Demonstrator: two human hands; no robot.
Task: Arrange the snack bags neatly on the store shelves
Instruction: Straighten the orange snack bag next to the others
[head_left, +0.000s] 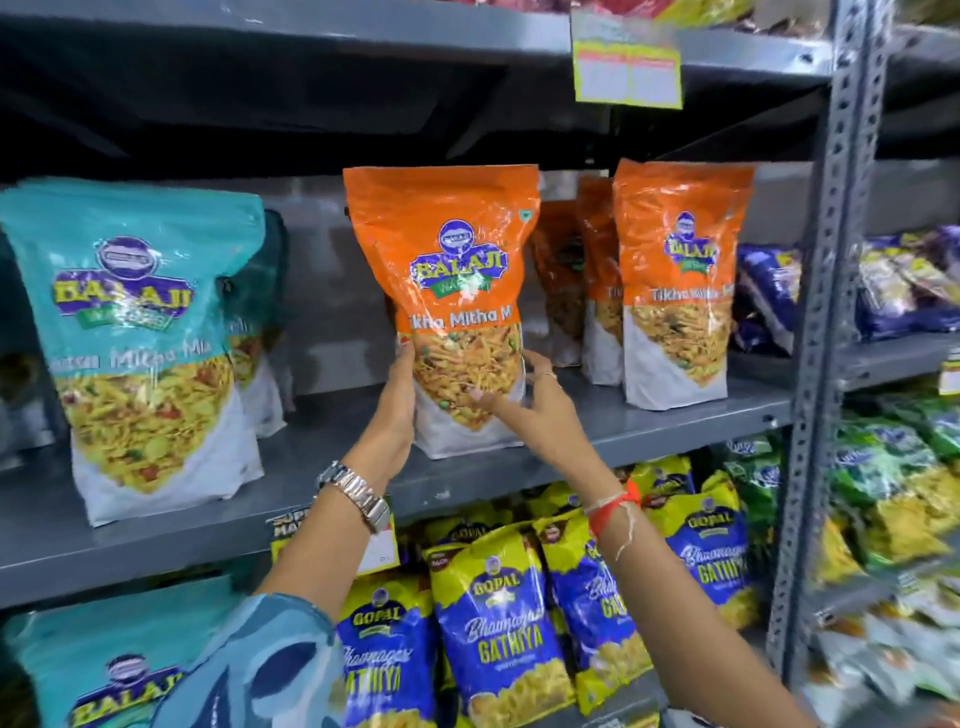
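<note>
An orange snack bag (447, 270) stands upright on the grey middle shelf (322, 467), near its front edge. My left hand (397, 410) grips the bag's lower left side. My right hand (530, 410) holds its lower right side, thumb across the front. More orange bags (675, 280) stand in a row to the right, further back. A teal snack bag (135, 332) stands at the left front, with another teal one behind it.
Blue and yellow bags (493, 618) fill the shelf below. A perforated metal upright (826, 332) divides off the right bay, packed with dark blue and green bags. A price tag (626, 73) hangs from the shelf above.
</note>
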